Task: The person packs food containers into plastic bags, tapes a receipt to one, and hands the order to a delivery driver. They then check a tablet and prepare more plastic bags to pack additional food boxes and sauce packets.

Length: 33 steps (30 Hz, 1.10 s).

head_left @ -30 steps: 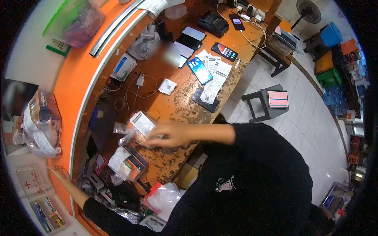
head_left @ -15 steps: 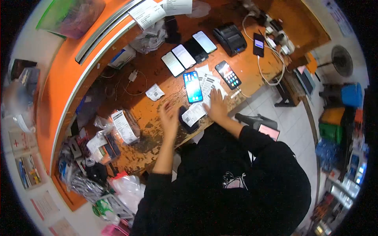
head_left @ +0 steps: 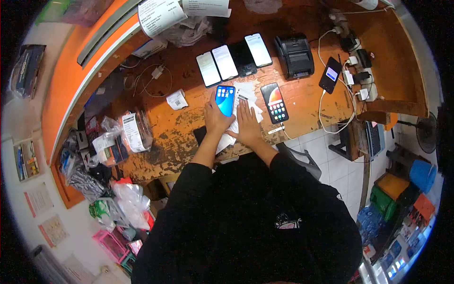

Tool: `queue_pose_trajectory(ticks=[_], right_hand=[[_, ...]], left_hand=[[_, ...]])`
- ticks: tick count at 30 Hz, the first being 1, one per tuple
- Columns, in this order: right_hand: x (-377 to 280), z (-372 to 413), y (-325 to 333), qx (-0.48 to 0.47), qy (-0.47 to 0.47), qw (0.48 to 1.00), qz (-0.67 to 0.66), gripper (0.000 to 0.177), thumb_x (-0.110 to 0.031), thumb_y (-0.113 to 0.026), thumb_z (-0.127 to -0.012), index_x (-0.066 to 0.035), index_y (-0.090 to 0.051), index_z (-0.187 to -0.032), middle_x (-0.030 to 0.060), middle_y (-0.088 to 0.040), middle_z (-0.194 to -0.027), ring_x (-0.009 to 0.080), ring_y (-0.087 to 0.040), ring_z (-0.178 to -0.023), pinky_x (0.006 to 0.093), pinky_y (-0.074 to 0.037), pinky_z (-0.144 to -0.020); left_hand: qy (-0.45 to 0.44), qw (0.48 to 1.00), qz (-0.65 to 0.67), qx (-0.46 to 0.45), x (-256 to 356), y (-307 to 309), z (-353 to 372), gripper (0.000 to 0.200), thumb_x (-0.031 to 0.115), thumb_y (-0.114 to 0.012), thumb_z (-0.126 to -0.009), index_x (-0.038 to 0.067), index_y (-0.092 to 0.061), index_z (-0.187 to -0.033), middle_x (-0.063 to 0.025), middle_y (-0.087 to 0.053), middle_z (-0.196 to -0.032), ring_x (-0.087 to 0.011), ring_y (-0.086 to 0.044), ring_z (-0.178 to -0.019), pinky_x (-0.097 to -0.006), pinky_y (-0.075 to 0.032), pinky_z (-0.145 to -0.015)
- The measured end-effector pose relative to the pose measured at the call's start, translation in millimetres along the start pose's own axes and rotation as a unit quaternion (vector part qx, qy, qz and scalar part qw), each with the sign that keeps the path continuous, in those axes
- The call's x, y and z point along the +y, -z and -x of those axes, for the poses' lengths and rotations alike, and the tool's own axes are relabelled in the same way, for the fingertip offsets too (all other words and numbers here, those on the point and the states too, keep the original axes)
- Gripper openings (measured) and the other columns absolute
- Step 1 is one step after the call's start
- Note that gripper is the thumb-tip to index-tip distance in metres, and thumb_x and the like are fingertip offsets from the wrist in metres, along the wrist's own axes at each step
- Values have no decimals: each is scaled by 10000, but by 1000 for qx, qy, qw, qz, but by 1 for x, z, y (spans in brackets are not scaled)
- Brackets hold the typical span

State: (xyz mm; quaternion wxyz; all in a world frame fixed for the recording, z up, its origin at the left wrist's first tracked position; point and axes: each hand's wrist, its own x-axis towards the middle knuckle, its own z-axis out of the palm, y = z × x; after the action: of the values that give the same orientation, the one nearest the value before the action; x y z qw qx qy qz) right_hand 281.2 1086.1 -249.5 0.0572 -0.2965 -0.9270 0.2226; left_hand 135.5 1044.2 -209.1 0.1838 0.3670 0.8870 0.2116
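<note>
My left hand [head_left: 215,118] is wrapped round the lower end of a smartphone [head_left: 225,98] with a lit blue screen, its fingers along the phone's left edge. Just right of it, my right hand [head_left: 248,127] lies flat with outstretched fingers on a spread of printed paper receipts [head_left: 246,91]. Part of the receipts is hidden beneath both hands. A dark flat object [head_left: 200,136], partly covered by my left wrist, rests on the desk. Another smartphone [head_left: 274,103] showing app icons lies to the right of my right hand.
Phones stand in a row behind, among them a white-screened phone [head_left: 258,49]. A black printer [head_left: 294,56] sits beside them. Further right are a charging phone [head_left: 332,75] and plugged-in chargers [head_left: 362,78]. Plastic-wrapped parcels [head_left: 136,132] lie at the left on the worn desk [head_left: 175,156].
My left hand has moved right from above the desk onto the blue-screened phone and closed round it. My right hand stays flat on the receipts. The camera view has shifted.
</note>
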Motion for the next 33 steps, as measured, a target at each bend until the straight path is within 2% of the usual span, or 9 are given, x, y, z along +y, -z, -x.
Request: queue_pose_trajectory(ticks=[9,11,13,14,17,21,27,31,33], right_hand=[[49,-52,-22,83,139,983,-81,1302,-474,-848,-668,91,-65,-1542,318,-47,-1620,438,-27,-1522,524,-69,-1231],[40,-52,-2,15,134,978,-161,1321,-423,-871,-662,70,-30,-1552,309,-25,-1626,430,-23,-1523,502,-65,-1233],[36,-45,15,-42,178,970,-160,1303,-397,-873,-677,68,-30,-1555,299,-34,-1631,415,-24,-1526,474,-64,-1237],[26,-40,34,-79,157,979,-105,1251,-381,-871,-689,63,-84,-1554,292,-62,-1631,416,-44,-1524,462,-74,-1238],[8,-20,53,-44,184,980,-55,997,-334,-814,-773,29,-263,-1521,272,-159,-1619,435,-112,-1509,514,-97,-1224],[-42,1,39,100,203,974,3,643,-242,-659,-913,-14,-403,-1457,258,-263,-1587,495,-192,-1469,633,-121,-1183],[-281,42,-58,-185,332,908,-175,212,-123,-620,-931,-32,-679,-1113,204,-684,-1108,380,-642,-1040,440,-500,-897],[-508,108,-148,-226,592,720,-282,235,-129,-637,-922,-63,-687,-1142,184,-690,-1098,366,-654,-1037,426,-535,-869],[-605,126,-206,-232,621,727,-177,219,-126,-646,-915,-45,-672,-1117,186,-686,-1081,376,-646,-1027,442,-527,-896]], left_hand=[[51,987,102,116,-8,-56,-1,1010,315,-888,-615,60,-370,-1443,-234,-521,-1315,-405,-520,-1176,-499,-430,-1021],[28,993,77,81,-25,-78,-3,1198,312,-912,-497,5,-299,-1479,-275,-487,-1288,-429,-464,-1215,-502,-376,-1060],[99,994,-53,-10,-1,-36,18,1280,486,-901,-596,15,-182,-1544,-246,-422,-1428,-437,-349,-1379,-524,-320,-1122],[50,998,-9,31,0,-12,32,1240,528,-866,-647,17,-186,-1549,-208,-380,-1496,-437,-268,-1439,-551,-287,-1144],[-109,971,177,120,-33,34,85,855,269,-790,-788,41,-348,-1484,-230,-430,-1459,-424,-412,-1349,-474,-349,-1126],[-33,966,254,-45,-104,120,221,551,348,-637,-941,86,-478,-1399,-210,-581,-1297,-386,-558,-1207,-468,-449,-1036],[320,946,51,-17,-243,153,501,573,435,-648,-920,103,-532,-1372,-185,-631,-1269,-391,-603,-1148,-506,-474,-981],[460,881,78,82,-303,136,657,592,462,-649,-904,145,-534,-1390,-166,-621,-1296,-376,-581,-1190,-543,-453,-977],[496,847,115,153,-299,143,706,586,473,-632,-917,144,-531,-1392,-164,-618,-1300,-375,-579,-1190,-542,-446,-987]])
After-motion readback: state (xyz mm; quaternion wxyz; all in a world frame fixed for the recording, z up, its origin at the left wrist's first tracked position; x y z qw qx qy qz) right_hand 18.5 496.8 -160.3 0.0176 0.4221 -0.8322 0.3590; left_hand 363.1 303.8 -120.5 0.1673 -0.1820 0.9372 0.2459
